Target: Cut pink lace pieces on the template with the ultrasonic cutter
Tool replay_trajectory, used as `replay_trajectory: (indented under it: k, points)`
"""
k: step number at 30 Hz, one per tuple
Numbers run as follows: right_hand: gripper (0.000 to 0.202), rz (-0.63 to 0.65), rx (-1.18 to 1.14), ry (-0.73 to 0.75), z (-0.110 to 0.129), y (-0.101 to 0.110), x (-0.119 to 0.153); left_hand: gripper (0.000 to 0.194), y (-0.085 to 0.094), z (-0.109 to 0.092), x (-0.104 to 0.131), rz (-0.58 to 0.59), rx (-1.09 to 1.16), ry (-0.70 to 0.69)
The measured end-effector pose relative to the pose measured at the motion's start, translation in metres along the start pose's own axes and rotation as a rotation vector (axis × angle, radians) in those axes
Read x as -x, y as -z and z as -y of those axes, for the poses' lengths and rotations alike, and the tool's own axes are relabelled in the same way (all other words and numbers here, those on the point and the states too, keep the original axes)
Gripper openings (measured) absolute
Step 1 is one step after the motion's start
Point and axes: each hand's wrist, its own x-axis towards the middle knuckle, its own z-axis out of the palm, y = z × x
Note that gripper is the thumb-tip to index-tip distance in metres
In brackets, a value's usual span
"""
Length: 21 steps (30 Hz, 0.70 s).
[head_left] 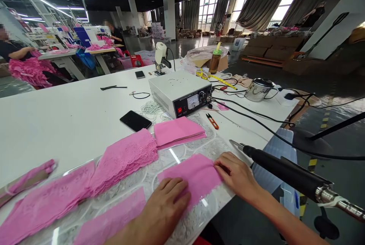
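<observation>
— Two hands are pressing one pink fabric piece, lying just in front of the white control box. Your left hand is lying flat, fingers spread, gripping nothing.

— And farther right of the box?

— Your right hand is pinching the fabric's edge, fingers nearly closed. You're doing well keeping it taut and flat.
</observation>
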Motion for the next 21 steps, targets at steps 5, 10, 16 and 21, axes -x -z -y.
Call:
replay_trajectory:
  k: [5,10,16,21]
  points:
    - [0.018,-0.042,0.015,0.039,-0.002,-0.005,0.003,0.025,0.001,-0.001,0.001,-0.012,0.029,0.014]
    - [0.017,-0.051,0.011,0.048,-0.001,-0.005,0.003,0.025,0.004,0.006,0.011,-0.074,0.072,0.19]
    - [0.014,0.011,0.041,0.024,-0.001,0.0,0.001,0.015,0.012,0.029,0.016,-0.049,0.04,0.499]
    - [0.01,0.052,0.064,-0.006,-0.005,-0.002,0.004,0.009,0.013,0.044,0.006,-0.014,0.068,0.629]
